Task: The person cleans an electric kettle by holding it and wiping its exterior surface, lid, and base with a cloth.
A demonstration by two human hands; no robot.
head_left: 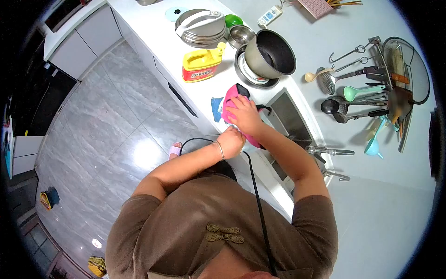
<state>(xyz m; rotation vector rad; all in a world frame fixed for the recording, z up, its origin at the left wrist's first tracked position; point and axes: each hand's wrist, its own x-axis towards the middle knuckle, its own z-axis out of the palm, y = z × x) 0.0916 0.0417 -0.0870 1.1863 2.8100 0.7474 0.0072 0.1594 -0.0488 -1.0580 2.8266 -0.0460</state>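
Observation:
My right hand [245,115] lies on a pink item with black parts [230,98] at the counter's front edge, its fingers slightly spread over it. Just below and to the left, my left hand [231,142] is closed against the lower part of the same item, with something whitish at its fingertips that is too small to make out. A blue piece [217,109] sits beside the pink item on the left. Beyond it stands a yellow jug with a red label [200,65]. A black cord [254,186] hangs down from near my hands.
To the right is a sink [290,116] with a faucet [330,151]. A deep pot [270,53], a small steel bowl [241,35] and a stack of steel pans [201,29] stand farther back. Utensils, including a green ladle [362,92], hang on the right wall.

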